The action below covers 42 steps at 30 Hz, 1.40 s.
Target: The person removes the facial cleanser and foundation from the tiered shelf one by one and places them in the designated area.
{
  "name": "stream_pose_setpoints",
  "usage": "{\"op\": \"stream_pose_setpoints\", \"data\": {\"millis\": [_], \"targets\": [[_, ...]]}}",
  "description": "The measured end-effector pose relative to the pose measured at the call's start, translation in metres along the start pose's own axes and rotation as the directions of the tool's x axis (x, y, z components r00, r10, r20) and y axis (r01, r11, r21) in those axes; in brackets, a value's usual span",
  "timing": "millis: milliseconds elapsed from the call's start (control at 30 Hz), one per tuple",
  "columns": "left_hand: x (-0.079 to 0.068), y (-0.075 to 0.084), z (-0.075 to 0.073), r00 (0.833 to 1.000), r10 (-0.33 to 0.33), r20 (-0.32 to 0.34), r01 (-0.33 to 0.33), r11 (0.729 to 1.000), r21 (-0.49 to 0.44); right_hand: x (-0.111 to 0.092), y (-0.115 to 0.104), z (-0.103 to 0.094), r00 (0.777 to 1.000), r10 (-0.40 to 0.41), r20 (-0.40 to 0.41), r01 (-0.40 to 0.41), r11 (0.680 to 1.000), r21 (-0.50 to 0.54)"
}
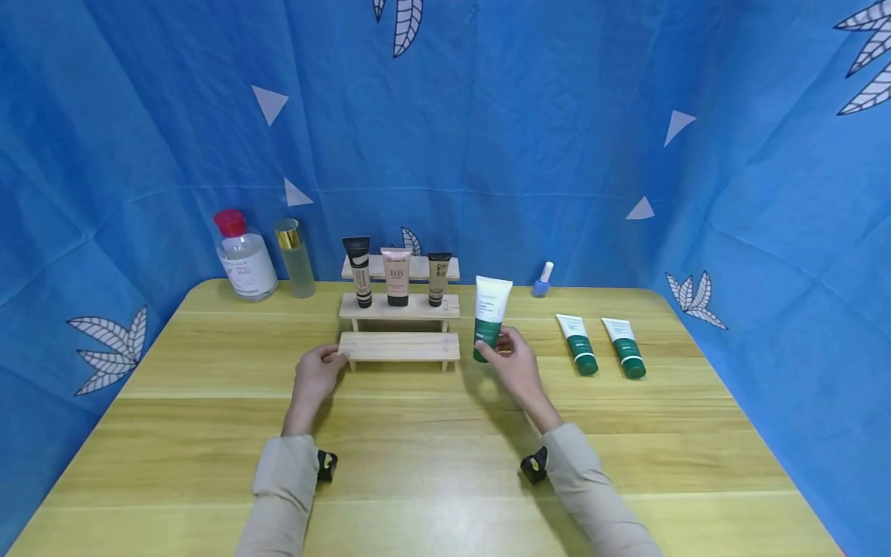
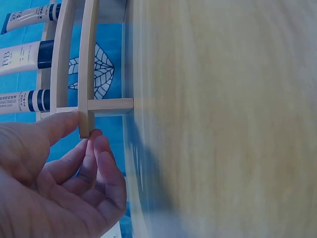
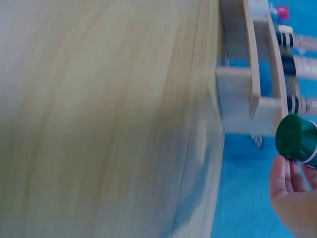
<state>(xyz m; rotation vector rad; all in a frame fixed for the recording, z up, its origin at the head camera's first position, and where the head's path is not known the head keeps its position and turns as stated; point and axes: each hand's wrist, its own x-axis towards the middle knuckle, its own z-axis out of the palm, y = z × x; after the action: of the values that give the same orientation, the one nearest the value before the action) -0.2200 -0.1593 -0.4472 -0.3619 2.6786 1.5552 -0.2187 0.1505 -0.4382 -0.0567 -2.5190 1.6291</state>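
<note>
A three-tier wooden display rack (image 1: 399, 346) stands toward the back of the table. My left hand (image 1: 316, 381) pinches the left end of its lowest step, thumb on the upper side and fingertips underneath in the left wrist view. In my right hand (image 1: 518, 370) is a white and green squeeze tube (image 1: 493, 298), held upright by its lower green part, just right of the rack. The right wrist view shows its green cap (image 3: 290, 136) near the rack's end. On the middle step stand a black-topped tube (image 1: 360, 275), a pink BB cream tube (image 1: 397, 277) and a small gold tube (image 1: 438, 280).
Two smaller white and green tubes (image 1: 577, 344) (image 1: 624, 348) lie at the right. A purple nail polish bottle (image 1: 541, 282) stands at the back edge. Back left are a red-capped clear bottle (image 1: 247, 263) and a gold-capped bottle (image 1: 297, 263). Blue cloth (image 1: 557, 116) hangs behind.
</note>
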Motion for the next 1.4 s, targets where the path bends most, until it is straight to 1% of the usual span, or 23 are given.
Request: {"op": "stream_pose_setpoints", "data": {"millis": [133, 367, 600, 867, 1167, 1400], "targets": [[0.0, -0.001, -0.001, 1.0, 0.002, -0.002, -0.002, 1.0, -0.005, 0.007, 0.012, -0.014, 0.998, 0.05, -0.034, -0.052, 0.997, -0.057], [0.0, -0.002, 0.0, 1.0, 0.011, -0.008, -0.011, 1.0, 0.002, 0.011, 0.025, -0.033, 0.986, 0.16, -0.046, -0.165, 0.975, -0.148], [0.001, 0.0, 0.0, 1.0, 0.01, -0.009, -0.01, 1.0, -0.002, 0.016, 0.034, -0.043, 0.977, 0.207, -0.049, -0.212, 0.951, -0.226], [0.001, 0.0, 0.0, 1.0, 0.009, -0.014, -0.009, 1.0, -0.003, 0.02, 0.039, -0.054, 0.954, 0.3, 0.007, -0.286, 0.915, -0.285], [0.002, -0.001, 0.001, 1.0, 0.001, -0.006, -0.001, 1.0, -0.014, 0.027, 0.041, -0.06, 0.941, 0.336, 0.043, -0.313, 0.911, -0.27], [0.0, -0.001, 0.0, 1.0, 0.007, -0.002, -0.007, 1.0, -0.012, 0.028, 0.045, -0.061, 0.949, 0.312, 0.041, -0.288, 0.914, -0.287]]}}
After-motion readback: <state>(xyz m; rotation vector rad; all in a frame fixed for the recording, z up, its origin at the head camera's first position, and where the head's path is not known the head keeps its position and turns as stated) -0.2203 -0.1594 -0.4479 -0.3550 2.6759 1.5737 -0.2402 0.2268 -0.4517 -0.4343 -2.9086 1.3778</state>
